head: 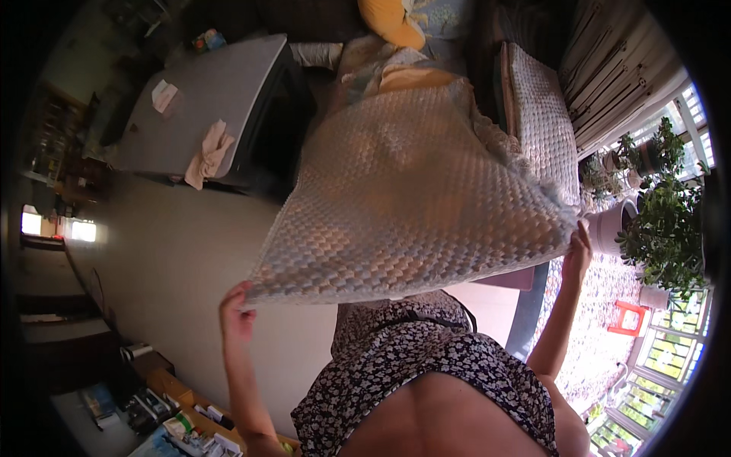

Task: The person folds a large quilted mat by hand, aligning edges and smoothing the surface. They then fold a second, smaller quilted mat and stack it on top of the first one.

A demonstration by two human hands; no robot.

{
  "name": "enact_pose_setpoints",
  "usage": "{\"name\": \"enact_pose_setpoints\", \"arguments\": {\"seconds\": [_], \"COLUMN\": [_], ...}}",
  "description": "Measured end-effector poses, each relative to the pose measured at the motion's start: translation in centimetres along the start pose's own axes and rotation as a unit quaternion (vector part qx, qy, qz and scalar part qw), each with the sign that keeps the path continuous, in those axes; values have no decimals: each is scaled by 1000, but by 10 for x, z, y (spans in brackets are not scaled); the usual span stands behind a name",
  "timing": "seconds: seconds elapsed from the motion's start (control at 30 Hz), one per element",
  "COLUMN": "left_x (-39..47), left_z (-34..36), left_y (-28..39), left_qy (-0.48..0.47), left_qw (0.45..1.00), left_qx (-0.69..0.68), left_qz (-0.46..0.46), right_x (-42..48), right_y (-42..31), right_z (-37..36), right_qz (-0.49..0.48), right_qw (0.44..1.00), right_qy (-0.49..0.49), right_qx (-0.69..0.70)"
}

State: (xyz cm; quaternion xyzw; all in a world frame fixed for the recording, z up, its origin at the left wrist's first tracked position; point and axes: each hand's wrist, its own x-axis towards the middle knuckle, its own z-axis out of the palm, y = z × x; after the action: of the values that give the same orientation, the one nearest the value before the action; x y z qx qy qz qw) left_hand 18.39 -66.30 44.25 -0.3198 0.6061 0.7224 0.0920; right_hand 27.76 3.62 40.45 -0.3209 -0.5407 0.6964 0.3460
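Note:
A large quilted fabric cover (411,194) with a scale-like textured pattern is spread out in front of me. My left hand (239,311) grips its near left corner, and my right hand (579,245) grips the near right corner, so the near edge is stretched between them. The far end lies bunched, with an orange-yellow fabric (422,79) showing under its edge. Beyond it is a yellow plush or cushion (394,25). A similar quilted cover (545,120) lies on a seat at the right.
A grey-topped table (200,97) with a crumpled beige cloth (210,154) and tissue (164,97) stands at the left. Potted plants (665,228) and a lilac pot (611,228) are at the right, with a red stool (628,319) behind. A cluttered wooden shelf (171,391) is lower left.

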Motion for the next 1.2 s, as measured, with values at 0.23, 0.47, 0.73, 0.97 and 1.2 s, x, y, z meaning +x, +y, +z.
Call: {"name": "enact_pose_setpoints", "arguments": {"seconds": [0.23,0.47,0.73,0.97,1.2], "left_x": [-9,-2,5,-11,-13], "left_z": [1,6,-5,6,15], "left_y": [-66,-69,-76,-65,-69], "left_qy": [33,60,58,-20,-116], "left_qw": [992,990,987,987,993], "left_qx": [-36,-59,-66,-127,-17], "left_qz": [-117,-115,-137,-94,-18], "right_x": [-24,-30,-40,-45,-33], "right_y": [67,68,73,85,100], "right_z": [-37,-46,-48,-62,-77], "right_qz": [116,135,153,183,233], "right_qw": [981,982,975,967,963], "right_qy": [147,104,128,133,135], "right_qx": [-51,-84,-94,-119,-27]}}
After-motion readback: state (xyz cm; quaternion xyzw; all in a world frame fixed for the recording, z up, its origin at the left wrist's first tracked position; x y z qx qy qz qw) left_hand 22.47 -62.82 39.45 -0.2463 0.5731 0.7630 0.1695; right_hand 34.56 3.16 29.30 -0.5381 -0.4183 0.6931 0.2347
